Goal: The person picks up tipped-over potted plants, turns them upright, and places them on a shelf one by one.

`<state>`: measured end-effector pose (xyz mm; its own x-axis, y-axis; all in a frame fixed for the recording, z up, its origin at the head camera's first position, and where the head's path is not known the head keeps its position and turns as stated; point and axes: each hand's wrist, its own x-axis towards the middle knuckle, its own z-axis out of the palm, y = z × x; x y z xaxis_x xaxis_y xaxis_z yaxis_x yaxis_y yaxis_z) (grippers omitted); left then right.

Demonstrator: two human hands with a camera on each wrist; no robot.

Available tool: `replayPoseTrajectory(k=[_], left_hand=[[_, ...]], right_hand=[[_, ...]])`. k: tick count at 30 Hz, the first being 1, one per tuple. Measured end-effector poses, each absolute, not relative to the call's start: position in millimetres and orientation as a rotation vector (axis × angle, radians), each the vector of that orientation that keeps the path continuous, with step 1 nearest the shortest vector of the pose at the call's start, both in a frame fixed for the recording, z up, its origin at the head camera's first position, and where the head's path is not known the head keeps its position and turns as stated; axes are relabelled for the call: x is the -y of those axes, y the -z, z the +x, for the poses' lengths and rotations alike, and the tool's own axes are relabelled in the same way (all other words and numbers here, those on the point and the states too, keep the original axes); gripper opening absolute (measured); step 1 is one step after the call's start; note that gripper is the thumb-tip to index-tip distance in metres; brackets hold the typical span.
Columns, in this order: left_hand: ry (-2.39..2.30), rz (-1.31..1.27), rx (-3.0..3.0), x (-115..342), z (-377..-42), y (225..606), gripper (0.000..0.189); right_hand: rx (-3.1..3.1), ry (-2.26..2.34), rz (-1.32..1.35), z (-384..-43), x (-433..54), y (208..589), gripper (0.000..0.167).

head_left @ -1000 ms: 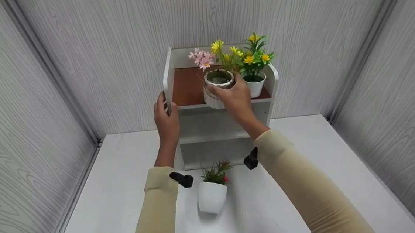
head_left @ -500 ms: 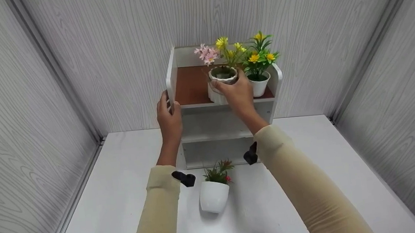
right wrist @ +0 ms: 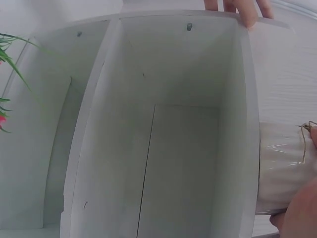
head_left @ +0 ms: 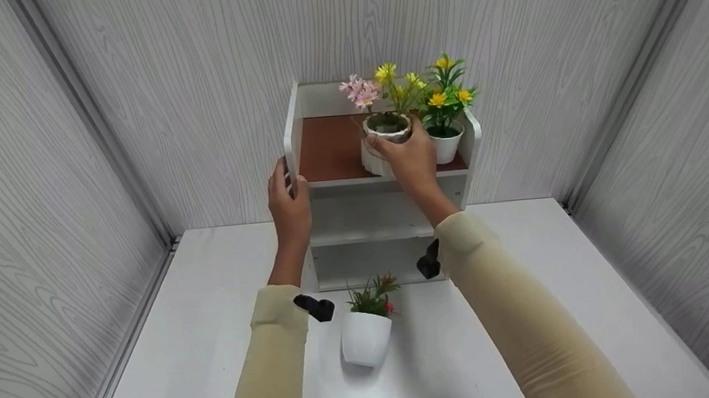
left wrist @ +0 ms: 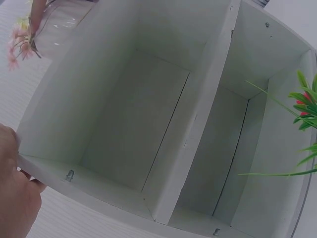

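My right hand (head_left: 414, 156) grips a white ribbed flower pot (head_left: 374, 159) with pink and yellow flowers, thumb on its near side. The pot stands upright at the front of the shelf unit's brown top (head_left: 328, 147). Just right of it is a smaller white pot (head_left: 448, 148) with yellow flowers, partly hidden by the hand. My left hand (head_left: 290, 207) holds the unit's left side panel (head_left: 290, 128), thumb at its front edge. In the right wrist view, the held pot (right wrist: 282, 166) shows a thin cord, and the fingers (right wrist: 246, 12) of the left hand reach over the panel.
Another white pot (head_left: 365, 340), with green leaves and red flowers, lies on its side on the white table (head_left: 213, 336) before the unit. Two open compartments (head_left: 368, 214) are below the brown top. Grey wood-grain walls (head_left: 223, 57) stand behind and at both sides.
My right hand has moved the ribbed pot back from the front edge and slightly right, closer to the yellow-flowered pot. My left hand has stayed on the side panel.
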<state>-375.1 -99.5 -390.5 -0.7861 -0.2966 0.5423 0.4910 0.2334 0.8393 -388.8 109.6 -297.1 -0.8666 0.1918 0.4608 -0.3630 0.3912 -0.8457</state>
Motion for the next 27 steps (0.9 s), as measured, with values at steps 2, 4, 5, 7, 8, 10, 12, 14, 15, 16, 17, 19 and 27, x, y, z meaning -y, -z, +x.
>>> replayPoseTrajectory(k=[2,4,5,7,8,10,12,14,15,16,17,19,27], left_hand=[[1.617,-0.171,1.886,99,-375,391,0.054],[1.619,-0.167,1.888,99,-375,391,0.054],[1.617,-0.168,1.889,99,-375,391,0.054],[1.619,-0.172,1.892,99,-375,390,0.055],[1.622,-0.177,1.893,99,-375,390,0.055],[1.626,-0.18,1.896,99,-375,390,0.055],[1.629,-0.182,1.895,98,-375,390,0.055],[1.637,-0.179,1.891,97,-376,390,0.055],[1.638,-0.177,1.889,97,-376,390,0.055],[1.637,-0.175,1.887,96,-376,390,0.055],[1.637,-0.175,1.886,96,-376,390,0.055],[1.633,-0.174,1.885,95,-376,390,0.055],[1.599,-0.163,1.88,94,-376,390,0.052]], right_hand=[[2.157,-1.491,0.144,-390,-110,297,0.076],[2.153,-1.486,0.131,-391,-110,298,0.077],[2.15,-1.483,0.125,-391,-110,298,0.077],[2.147,-1.475,0.111,-392,-111,298,0.076],[2.146,-1.473,0.101,-392,-111,298,0.077],[2.146,-1.467,0.08,-392,-111,298,0.078],[2.144,-1.469,0.066,-392,-112,298,0.081],[2.137,-1.49,0.059,-391,-112,299,0.083],[2.132,-1.498,0.061,-390,-112,300,0.083],[2.126,-1.51,0.065,-389,-112,300,0.084],[2.121,-1.523,0.067,-388,-112,301,0.085],[2.11,-1.548,0.078,-387,-113,302,0.086],[2.121,-1.505,0.064,-381,-113,306,0.091]])
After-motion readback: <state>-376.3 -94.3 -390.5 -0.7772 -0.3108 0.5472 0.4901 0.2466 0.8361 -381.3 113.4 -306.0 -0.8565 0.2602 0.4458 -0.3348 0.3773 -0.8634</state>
